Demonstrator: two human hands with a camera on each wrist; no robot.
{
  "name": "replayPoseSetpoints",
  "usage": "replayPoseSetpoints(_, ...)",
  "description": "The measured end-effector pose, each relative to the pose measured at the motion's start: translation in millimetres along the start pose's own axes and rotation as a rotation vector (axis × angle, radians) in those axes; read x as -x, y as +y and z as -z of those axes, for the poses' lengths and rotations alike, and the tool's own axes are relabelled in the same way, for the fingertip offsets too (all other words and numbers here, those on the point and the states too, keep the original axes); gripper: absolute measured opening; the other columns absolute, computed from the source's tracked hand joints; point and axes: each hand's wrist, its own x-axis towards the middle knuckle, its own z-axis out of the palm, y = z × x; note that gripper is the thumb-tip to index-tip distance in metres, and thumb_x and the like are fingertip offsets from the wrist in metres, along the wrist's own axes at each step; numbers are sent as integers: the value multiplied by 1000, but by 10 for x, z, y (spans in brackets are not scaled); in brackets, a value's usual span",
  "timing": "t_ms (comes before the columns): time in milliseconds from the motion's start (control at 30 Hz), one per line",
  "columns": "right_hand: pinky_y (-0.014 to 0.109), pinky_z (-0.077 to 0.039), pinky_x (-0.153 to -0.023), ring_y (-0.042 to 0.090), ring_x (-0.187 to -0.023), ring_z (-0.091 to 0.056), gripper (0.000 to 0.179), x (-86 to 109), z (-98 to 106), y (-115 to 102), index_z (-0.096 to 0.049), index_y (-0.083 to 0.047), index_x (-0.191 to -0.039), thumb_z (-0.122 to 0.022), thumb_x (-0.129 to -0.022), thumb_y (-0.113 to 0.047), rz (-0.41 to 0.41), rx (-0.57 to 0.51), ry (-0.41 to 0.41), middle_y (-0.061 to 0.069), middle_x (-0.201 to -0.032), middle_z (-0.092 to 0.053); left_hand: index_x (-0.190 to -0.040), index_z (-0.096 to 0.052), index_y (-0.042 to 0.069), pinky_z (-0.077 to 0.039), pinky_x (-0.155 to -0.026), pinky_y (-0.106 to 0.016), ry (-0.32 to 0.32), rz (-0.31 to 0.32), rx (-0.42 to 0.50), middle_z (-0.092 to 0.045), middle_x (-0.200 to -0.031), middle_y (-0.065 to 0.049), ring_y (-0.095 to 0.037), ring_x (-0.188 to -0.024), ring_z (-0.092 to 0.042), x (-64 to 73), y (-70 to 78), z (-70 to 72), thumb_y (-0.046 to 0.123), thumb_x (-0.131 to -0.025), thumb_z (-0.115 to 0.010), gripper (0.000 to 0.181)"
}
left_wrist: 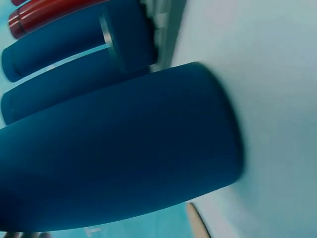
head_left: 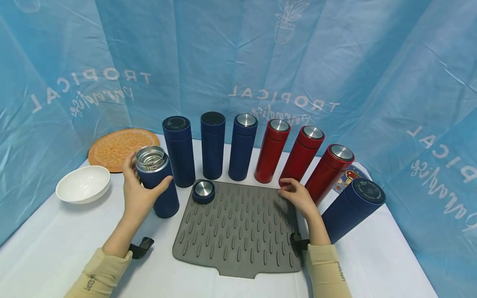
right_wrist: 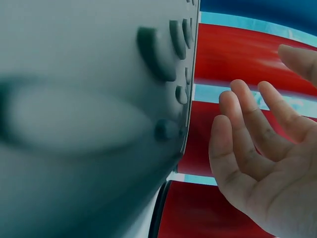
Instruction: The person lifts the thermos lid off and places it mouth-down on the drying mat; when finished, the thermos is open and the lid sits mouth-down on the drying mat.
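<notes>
My left hand (head_left: 138, 198) grips a dark blue vacuum flask (head_left: 164, 194) left of the grey mat. The flask has no lid on, and its steel mouth shows; in the left wrist view its body (left_wrist: 124, 153) fills the middle. A blue lid (head_left: 204, 191) with a steel top lies on the mat's far left corner. My right hand (head_left: 298, 198) hovers by the mat's far right corner with loosely bent fingers, holding nothing. Just beyond it stands a red flask (head_left: 302, 159), and the right wrist view shows the fingertips (right_wrist: 221, 129) in front of red flasks.
The grey ribbed mat (head_left: 242, 236) lies on a white-covered table (head_left: 387, 265). Three blue flasks (head_left: 213, 149) and three red ones (head_left: 272, 153) line its far side. Another blue flask (head_left: 350, 211) stands right. A white bowl (head_left: 83, 186) and an orange round mat (head_left: 123, 145) are left.
</notes>
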Motion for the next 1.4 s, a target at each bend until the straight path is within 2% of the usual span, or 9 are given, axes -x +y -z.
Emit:
replayPoseSetpoints(167,36,-46,-81,27,-100,-54,42,5,-6,7,-50,-1,-127,-61,-88,-14,-11,11,-23,17,-107,-57,-145,-16,13,-17,-112,-33,48,-171,26,-31,-141,-12,-24,-133,-27,-66,153,49,3,-70,-74,96)
replayPoseSetpoints(300,35,-46,-79,26,-98,-55,41,7,-8,12,-51,-2,-125,-61,-88,-14,-17,31,-49,15,-105,-58,-142,-26,10,-15,-111,-40,120,-323,-20,-31,-142,-12,-22,-136,-23,-109,307,20,35,-73,-75,89)
replayPoseSetpoints(400,34,-47,-79,25,-98,-55,41,1,-10,21,-51,-3,-125,-62,-87,-15,-22,35,-56,14,-104,-59,-136,-36,10,-14,-110,-49,221,-525,-80,-31,-140,-13,-29,-135,-22,-128,411,-81,56,-73,-68,84)
replayPoseSetpoints(500,36,-47,-80,25,-98,-55,42,-9,-8,35,-51,-4,-125,-63,-87,-15,-27,35,-60,14,-105,-59,-131,-44,13,-17,-108,-55,300,-737,-123,-30,-140,-9,-35,-134,-23,-124,487,-230,53,-77,-64,70)
replayPoseSetpoints(667,40,-47,-82,25,-98,-55,42,-15,7,50,-51,-4,-126,-63,-87,-16,-31,39,-60,15,-105,-59,-132,-46,16,-21,-106,-58,229,-901,-171,-30,-142,-7,-35,-135,-22,-55,529,-477,45,-84,-59,58)
replayPoseSetpoints(800,40,-47,-82,25,-98,-55,42,-9,15,51,-51,-4,-126,-63,-88,-16,-31,40,-61,15,-106,-58,-137,-40,16,-19,-106,-59,131,-860,-191,-27,-144,-11,-38,-135,-21,-18,510,-673,45,-86,-56,61)
replayPoseSetpoints(967,38,-47,-81,25,-98,-56,42,-11,9,50,-51,-4,-126,-63,-87,-15,-32,39,-62,15,-105,-59,-143,-29,15,-12,-108,-57,86,-689,-178,-15,-150,-13,-43,-135,-14,-23,441,-904,52,-86,-52,72)
replayPoseSetpoints(1167,35,-47,-80,24,-97,-56,41,-18,-1,48,-52,-4,-125,-63,-87,-15,-24,49,-63,13,-104,-60,-149,-9,22,-5,-111,-52,119,-511,-172,4,-152,-15,-43,-137,0,-56,337,-1096,51,-84,-55,84)
replayPoseSetpoints(1400,37,-48,-80,24,-96,-56,40,-13,-17,33,-53,-4,-124,-63,-87,-14,-20,39,-44,13,-102,-60,-149,2,26,1,-111,-50,208,-345,-168,8,-148,-27,-40,-138,8,-144,232,-1215,35,-80,-69,99)
